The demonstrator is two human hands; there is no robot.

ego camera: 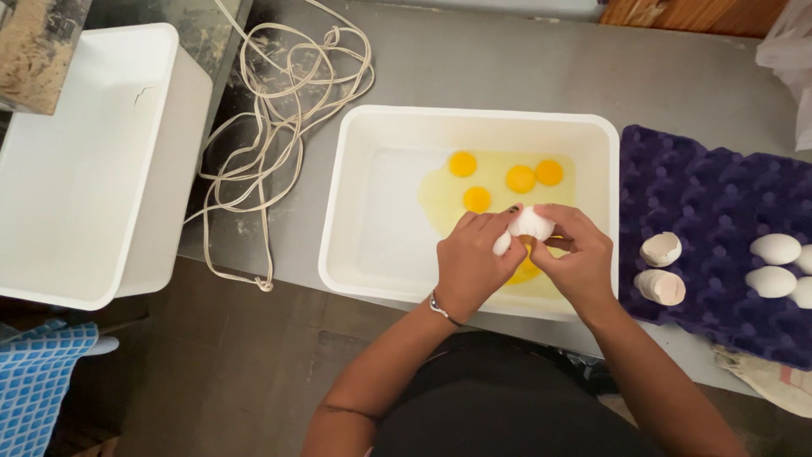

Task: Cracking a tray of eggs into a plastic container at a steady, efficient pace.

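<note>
Cracked white egg (530,224) sits over the near right part of the white tub (372,169), at the counter's (524,68) near edge. Your left hand (470,261) and right hand (573,258) both pinch it, fingers closed on the shell. Step judged: parting the shell; yolk showing below. Four yolks (506,181) lie in the tub. Next: pull halves apart evenly, then shells to the purple tray (710,203) beside the spent shells (661,268).

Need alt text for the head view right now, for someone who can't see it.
Both hands, left hand and right hand, pull apart a white egg over a white tub holding four yolks. To the right, a purple egg tray carries empty shells and whole eggs.
</note>
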